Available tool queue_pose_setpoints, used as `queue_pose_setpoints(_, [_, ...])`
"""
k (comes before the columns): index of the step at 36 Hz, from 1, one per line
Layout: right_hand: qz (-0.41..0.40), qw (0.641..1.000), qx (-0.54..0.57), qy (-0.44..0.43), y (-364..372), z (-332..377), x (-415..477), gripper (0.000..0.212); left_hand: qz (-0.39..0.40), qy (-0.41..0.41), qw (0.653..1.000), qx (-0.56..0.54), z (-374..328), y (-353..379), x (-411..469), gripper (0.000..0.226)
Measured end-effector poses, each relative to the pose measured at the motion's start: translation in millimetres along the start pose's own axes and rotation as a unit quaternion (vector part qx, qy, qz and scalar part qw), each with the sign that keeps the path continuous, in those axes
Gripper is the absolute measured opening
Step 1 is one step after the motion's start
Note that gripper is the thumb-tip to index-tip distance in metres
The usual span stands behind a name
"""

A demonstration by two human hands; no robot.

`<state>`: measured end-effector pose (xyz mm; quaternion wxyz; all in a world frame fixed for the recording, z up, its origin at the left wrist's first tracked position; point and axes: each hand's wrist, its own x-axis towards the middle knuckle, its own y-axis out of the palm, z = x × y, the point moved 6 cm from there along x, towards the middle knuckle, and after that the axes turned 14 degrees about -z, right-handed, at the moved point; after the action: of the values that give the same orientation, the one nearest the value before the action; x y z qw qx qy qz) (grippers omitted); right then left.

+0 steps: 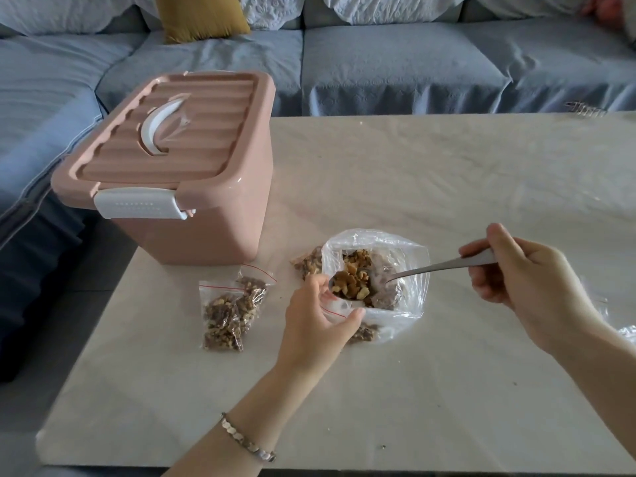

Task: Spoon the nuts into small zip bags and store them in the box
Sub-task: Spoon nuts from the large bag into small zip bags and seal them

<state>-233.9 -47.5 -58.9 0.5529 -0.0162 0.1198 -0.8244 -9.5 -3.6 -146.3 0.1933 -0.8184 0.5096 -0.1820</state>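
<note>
1. The walnut pieces (351, 287) are heaped in the bowl of a metal spoon (426, 269), which hangs over the open mouth of a large clear bag (407, 249) at the middle of the table (447, 187).
2. The right hand (523, 280) grips the spoon's handle end, fingers curled round it and thumb on top.
3. The left hand (316, 321) holds a small zip bag (339, 308) with a red seal line just beside the spoon bowl. Thumb and fingers are curled and pinch its mouth, and the hand hides most of the bag.
4. More walnuts lie inside the large clear bag, beyond the spoon.
5. Two filled zip bags (222, 320) overlap on the table left of the hand. A third (306, 263) peeks out at the large bag's far-left edge, and a fourth (366, 332) at its near edge.
6. The pink box (206, 232) stands at the table's far-left corner, well apart from the bags. Its ribbed lid (179, 132) is on and the white latch (137, 203) is down.
7. A metal bracelet (247, 438) circles the left wrist.
8. Clear plastic (623, 327) lies at the right edge.
9. A blue sofa (395, 70) with a mustard cushion (201, 15) runs behind the table.
</note>
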Motion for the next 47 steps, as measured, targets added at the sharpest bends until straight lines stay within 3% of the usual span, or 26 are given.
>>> queue_pose_setpoints(11, [0.060,0.973,-0.128,-0.182,24.7,35.5,-17.9,0.040,-0.020,0.033,0.999,-0.004,-4.7,0.7,-1.3,0.049])
queue_pose_setpoints(19, [0.092,0.893,-0.182,-0.401,34.9,65.6,-56.7,0.046,-0.046,0.061,0.997,-0.018,-7.9,0.2,0.3,0.036])
queue_pose_setpoints(23, [0.113,0.852,-0.197,-0.471,36.7,66.4,-65.3,0.058,-0.034,0.056,0.998,-0.020,-5.2,3.3,1.0,0.050])
queue_pose_setpoints(25, [0.110,0.852,-0.188,-0.477,33.9,65.7,-66.2,0.060,-0.032,0.059,0.998,-0.022,-5.4,3.4,0.3,0.048])
queue_pose_setpoints(27, [0.084,0.874,-0.167,-0.448,26.4,64.7,-59.4,0.046,-0.040,0.061,0.997,-0.016,-5.7,1.1,-0.6,0.037])
queue_pose_setpoints(29, [0.040,0.893,-0.149,-0.422,15.0,63.4,-47.4,0.034,-0.048,0.060,0.997,-0.013,-5.4,-2.9,-1.6,0.041])
queue_pose_setpoints(34, [-0.054,0.926,-0.113,-0.357,-9.5,45.7,-14.6,0.034,-0.071,0.042,0.996,-0.040,1.7,-14.2,-2.9,0.040])
queue_pose_setpoints(38, [-0.056,0.937,-0.120,-0.323,-0.4,9.8,-4.2,0.032,-0.077,0.020,0.996,-0.046,3.0,-21.5,-2.2,0.037])
queue_pose_setpoints(42, [-0.038,0.936,-0.121,-0.329,18.9,-22.5,-6.6,0.044,-0.045,-0.014,0.998,-0.049,6.9,-23.9,0.0,0.033])
queue_pose_setpoints(47, [-0.032,0.913,-0.145,-0.380,34.3,-39.0,-17.4,0.042,-0.059,0.004,0.998,-0.032,11.8,-25.5,1.1,0.035])
